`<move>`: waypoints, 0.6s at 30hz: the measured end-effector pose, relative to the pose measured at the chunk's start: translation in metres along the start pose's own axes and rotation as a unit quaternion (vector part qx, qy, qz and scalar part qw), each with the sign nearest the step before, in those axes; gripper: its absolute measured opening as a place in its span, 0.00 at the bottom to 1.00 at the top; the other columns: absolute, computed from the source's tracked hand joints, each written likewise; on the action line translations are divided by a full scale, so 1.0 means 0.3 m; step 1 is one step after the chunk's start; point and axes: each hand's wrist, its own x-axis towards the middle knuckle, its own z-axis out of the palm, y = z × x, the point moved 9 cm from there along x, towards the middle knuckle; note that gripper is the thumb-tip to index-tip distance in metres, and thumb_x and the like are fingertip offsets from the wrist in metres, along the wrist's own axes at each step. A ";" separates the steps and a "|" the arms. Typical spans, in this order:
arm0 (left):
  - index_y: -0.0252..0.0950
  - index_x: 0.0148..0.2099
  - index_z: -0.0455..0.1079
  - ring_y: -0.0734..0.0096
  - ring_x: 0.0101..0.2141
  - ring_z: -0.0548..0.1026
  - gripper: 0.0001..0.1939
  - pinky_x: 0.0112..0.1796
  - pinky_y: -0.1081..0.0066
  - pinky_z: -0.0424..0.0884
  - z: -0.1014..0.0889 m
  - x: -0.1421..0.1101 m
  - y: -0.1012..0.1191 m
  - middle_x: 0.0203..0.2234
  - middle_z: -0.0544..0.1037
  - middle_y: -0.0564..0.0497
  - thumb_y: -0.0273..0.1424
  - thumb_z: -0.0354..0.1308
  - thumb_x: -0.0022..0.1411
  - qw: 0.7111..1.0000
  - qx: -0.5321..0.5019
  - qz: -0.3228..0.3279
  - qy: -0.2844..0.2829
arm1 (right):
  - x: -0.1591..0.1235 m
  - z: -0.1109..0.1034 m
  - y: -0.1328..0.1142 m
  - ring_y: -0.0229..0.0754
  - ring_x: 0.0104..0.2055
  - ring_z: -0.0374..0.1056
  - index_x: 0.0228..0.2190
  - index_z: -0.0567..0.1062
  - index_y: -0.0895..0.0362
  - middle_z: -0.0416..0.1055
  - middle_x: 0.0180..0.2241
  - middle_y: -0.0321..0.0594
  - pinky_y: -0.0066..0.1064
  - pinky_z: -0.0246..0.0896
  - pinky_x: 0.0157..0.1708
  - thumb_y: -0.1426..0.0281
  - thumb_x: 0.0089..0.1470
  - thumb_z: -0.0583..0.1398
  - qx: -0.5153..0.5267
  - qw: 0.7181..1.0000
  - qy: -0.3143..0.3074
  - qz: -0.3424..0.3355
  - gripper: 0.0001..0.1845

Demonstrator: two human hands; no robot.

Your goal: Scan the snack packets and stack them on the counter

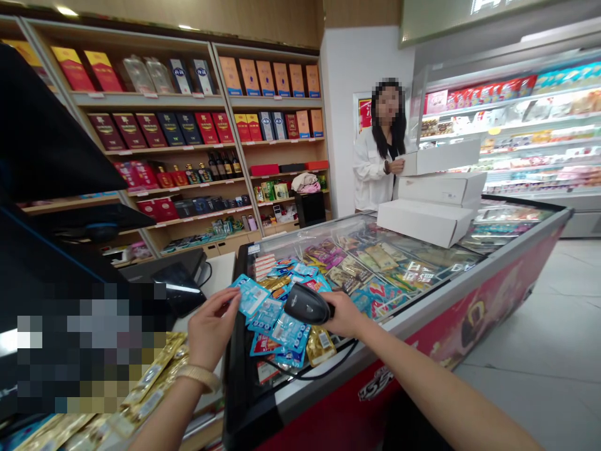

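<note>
Beneath the scanner's rounded black plastic head (pixel 307 304), glossy blue packets (pixel 287 329) overlap; the right hand (pixel 344 314) grips its handle, the left hand (pixel 215 318) pinching a flat, crinkly packet (pixel 252 295).

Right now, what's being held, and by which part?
The right grip holds the black scanner by its handle; the left grip pinches a blue packet by its left edge.

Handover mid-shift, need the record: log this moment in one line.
left hand: pinching blue packet | right hand: gripping dark scanner | below: packet pile on chest freezer | across: person, hand at top white box
</note>
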 end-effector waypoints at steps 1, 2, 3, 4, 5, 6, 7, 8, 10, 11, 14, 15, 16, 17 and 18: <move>0.37 0.33 0.77 0.63 0.36 0.79 0.16 0.38 0.64 0.79 0.011 -0.014 -0.008 0.34 0.81 0.46 0.44 0.59 0.58 1.000 -0.007 -0.014 0.007 | 0.000 0.003 -0.001 0.39 0.29 0.67 0.30 0.76 0.55 0.74 0.28 0.37 0.27 0.60 0.32 0.69 0.44 0.64 -0.002 1.000 -0.006 0.000 0.07; 0.37 0.34 0.77 0.64 0.37 0.79 0.16 0.36 0.66 0.79 0.020 -0.026 -0.012 0.35 0.81 0.45 0.44 0.59 0.58 1.000 -0.011 -0.024 0.017 | 0.001 0.006 -0.001 0.40 0.30 0.68 0.31 0.77 0.55 0.75 0.29 0.37 0.27 0.60 0.33 0.69 0.43 0.64 -0.005 1.000 -0.012 0.002 0.08; 0.36 0.37 0.78 0.64 0.37 0.78 0.16 0.35 0.67 0.79 0.026 -0.036 -0.014 0.38 0.80 0.45 0.44 0.59 0.58 0.999 -0.010 -0.033 0.029 | 0.002 0.010 -0.002 0.40 0.30 0.69 0.32 0.77 0.55 0.75 0.29 0.37 0.27 0.60 0.33 0.70 0.43 0.64 -0.009 1.000 -0.018 0.005 0.09; 0.36 0.42 0.77 0.66 0.38 0.78 0.17 0.34 0.69 0.78 0.031 -0.045 -0.015 0.42 0.79 0.44 0.43 0.59 0.58 0.998 -0.009 -0.042 0.040 | 0.003 0.013 -0.002 0.40 0.31 0.69 0.33 0.77 0.55 0.76 0.29 0.37 0.27 0.60 0.34 0.71 0.42 0.64 -0.013 1.000 -0.025 0.008 0.10; 0.37 0.47 0.76 0.68 0.37 0.77 0.19 0.33 0.70 0.78 0.036 -0.052 -0.015 0.46 0.77 0.43 0.43 0.59 0.58 0.998 -0.008 -0.050 0.049 | 0.005 0.017 -0.001 0.41 0.31 0.70 0.33 0.77 0.54 0.76 0.30 0.37 0.27 0.61 0.34 0.71 0.43 0.64 -0.018 0.999 -0.031 0.012 0.10; 0.38 0.51 0.74 0.69 0.37 0.77 0.22 0.32 0.71 0.78 0.042 -0.058 -0.015 0.49 0.75 0.43 0.43 0.59 0.58 0.997 -0.008 -0.057 0.053 | 0.006 0.020 0.000 0.41 0.31 0.70 0.33 0.77 0.54 0.76 0.30 0.37 0.27 0.61 0.34 0.71 0.43 0.65 -0.022 0.999 -0.036 0.016 0.10; 0.38 0.55 0.72 0.69 0.38 0.77 0.24 0.33 0.71 0.78 0.050 -0.063 -0.015 0.52 0.73 0.42 0.42 0.59 0.58 0.997 -0.011 -0.062 0.053 | 0.007 0.022 0.001 0.41 0.31 0.70 0.32 0.77 0.54 0.76 0.30 0.37 0.27 0.61 0.34 0.70 0.43 0.65 -0.025 0.999 -0.040 0.019 0.10; 0.38 0.57 0.71 0.68 0.39 0.77 0.25 0.33 0.71 0.78 0.060 -0.066 -0.017 0.52 0.72 0.42 0.42 0.59 0.59 0.997 -0.015 -0.065 0.048 | 0.008 0.024 0.001 0.41 0.31 0.70 0.32 0.77 0.54 0.76 0.30 0.37 0.27 0.61 0.35 0.70 0.43 0.65 -0.026 0.999 -0.042 0.021 0.09; 0.37 0.56 0.70 0.65 0.43 0.76 0.25 0.36 0.69 0.78 0.078 -0.070 -0.020 0.50 0.74 0.42 0.42 0.59 0.59 0.997 -0.024 -0.064 0.040 | 0.009 0.024 -0.001 0.41 0.32 0.71 0.32 0.77 0.54 0.76 0.31 0.37 0.27 0.61 0.35 0.70 0.43 0.65 -0.024 0.999 -0.041 0.023 0.09; 0.37 0.56 0.71 0.63 0.44 0.76 0.25 0.38 0.68 0.78 0.085 -0.071 -0.023 0.49 0.75 0.42 0.43 0.59 0.59 0.997 -0.026 -0.062 0.037 | 0.010 0.024 -0.001 0.41 0.32 0.71 0.32 0.77 0.54 0.76 0.31 0.37 0.27 0.61 0.35 0.70 0.43 0.65 -0.024 0.999 -0.040 0.023 0.09; 0.37 0.54 0.71 0.62 0.45 0.76 0.24 0.41 0.66 0.78 0.098 -0.073 -0.028 0.48 0.75 0.42 0.43 0.59 0.59 0.998 -0.028 -0.056 0.031 | 0.011 0.024 -0.001 0.40 0.31 0.69 0.31 0.76 0.54 0.75 0.29 0.36 0.26 0.60 0.34 0.69 0.44 0.64 -0.031 0.998 -0.037 0.027 0.08; 0.36 0.54 0.71 0.62 0.44 0.76 0.24 0.41 0.66 0.78 0.099 -0.074 -0.027 0.48 0.75 0.42 0.43 0.59 0.59 0.998 -0.027 -0.054 0.031 | 0.011 0.023 0.000 0.40 0.30 0.69 0.30 0.76 0.54 0.75 0.28 0.36 0.26 0.59 0.33 0.69 0.44 0.64 -0.035 0.998 -0.036 0.029 0.07; 0.36 0.54 0.71 0.63 0.44 0.76 0.24 0.40 0.66 0.78 0.099 -0.074 -0.024 0.47 0.75 0.43 0.43 0.59 0.59 0.998 -0.026 -0.053 0.031 | 0.012 0.023 0.000 0.39 0.29 0.68 0.29 0.75 0.54 0.74 0.27 0.35 0.26 0.59 0.32 0.69 0.43 0.64 -0.039 0.998 -0.035 0.030 0.07; 0.36 0.54 0.71 0.63 0.43 0.76 0.24 0.40 0.66 0.78 0.099 -0.074 -0.020 0.47 0.76 0.43 0.43 0.59 0.59 0.998 -0.022 -0.051 0.031 | 0.013 0.023 0.001 0.39 0.29 0.68 0.29 0.75 0.54 0.74 0.27 0.35 0.26 0.58 0.32 0.69 0.43 0.64 -0.043 0.998 -0.034 0.032 0.06; 0.37 0.54 0.71 0.63 0.43 0.76 0.23 0.39 0.67 0.78 0.098 -0.074 -0.015 0.46 0.76 0.43 0.43 0.58 0.60 0.998 -0.016 -0.049 0.031 | 0.013 0.023 0.002 0.39 0.29 0.68 0.29 0.75 0.54 0.74 0.26 0.35 0.26 0.57 0.31 0.69 0.43 0.64 -0.046 0.998 -0.034 0.034 0.06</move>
